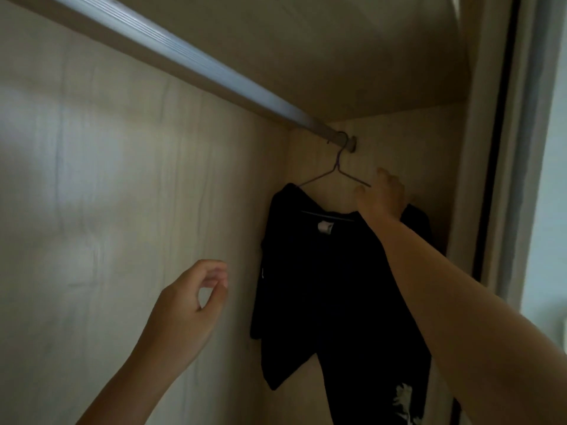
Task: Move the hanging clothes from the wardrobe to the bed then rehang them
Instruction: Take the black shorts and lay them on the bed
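A black shirt with a white neck label hangs on a thin wire hanger. The hanger's hook sits over the far right end of the silver wardrobe rail. My right hand reaches up to the hanger's right shoulder, with fingers touching the wire beside the shirt's collar. Whether they grip the wire I cannot tell. My left hand hovers lower left of the shirt, fingers loosely curled, thumb near fingertips, holding nothing.
The pale wood-grain back wall of the wardrobe fills the left. The side wall and the sliding door frame close in on the right. A white print shows low on the shirt.
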Tool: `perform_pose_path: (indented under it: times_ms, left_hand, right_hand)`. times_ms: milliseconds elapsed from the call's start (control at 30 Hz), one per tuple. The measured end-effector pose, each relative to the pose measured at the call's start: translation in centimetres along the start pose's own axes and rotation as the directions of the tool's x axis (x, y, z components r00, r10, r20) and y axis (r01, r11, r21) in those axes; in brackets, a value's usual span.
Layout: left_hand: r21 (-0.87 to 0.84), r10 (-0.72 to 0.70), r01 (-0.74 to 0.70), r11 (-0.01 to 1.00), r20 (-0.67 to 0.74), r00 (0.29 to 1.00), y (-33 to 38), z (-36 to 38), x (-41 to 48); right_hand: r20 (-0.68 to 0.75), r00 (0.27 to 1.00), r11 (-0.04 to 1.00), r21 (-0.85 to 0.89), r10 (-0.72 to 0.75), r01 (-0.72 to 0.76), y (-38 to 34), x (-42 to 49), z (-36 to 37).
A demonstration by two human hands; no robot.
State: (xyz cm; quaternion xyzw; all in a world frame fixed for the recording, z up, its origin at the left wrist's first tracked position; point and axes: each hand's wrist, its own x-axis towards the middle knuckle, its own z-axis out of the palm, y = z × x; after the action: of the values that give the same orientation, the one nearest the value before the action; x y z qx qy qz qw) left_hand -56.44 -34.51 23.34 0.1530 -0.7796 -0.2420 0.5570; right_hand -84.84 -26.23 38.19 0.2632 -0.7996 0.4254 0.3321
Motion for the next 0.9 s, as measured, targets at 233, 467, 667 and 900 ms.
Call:
perform_pose_path:
  times_ms: [233,467,667,900]
  left_hand:
    - [0.005,0.003,-0.003,1.000,-0.028,1.000,-1.3,0.5,1.3]
    - [-0.046,-0.029,0.027,0.999,-0.042,0.999,-1.2,1.8,1.0]
    - [-0.032,-0.047,0.045,0.998,-0.056,0.997,-0.5,1.5,0.6]
    - [0.020,-0.068,0.069,0.997,-0.060,0.996,-0.3,0.0,0.1]
  right_hand:
    - [0.067,0.997,0.949,-0.313,0.040,-0.017,2.8,1.5,1.4]
    - [0.173,0.985,0.979,-0.203,0.015,0.020,4.1,2.7,1.1]
    - [0.370,0.929,0.988,0.137,0.022,-0.078,3.6,2.2,1.0]
    - [0.258,0.965,0.980,0.176,0.047,-0.095,1.7,2.1,-0.9]
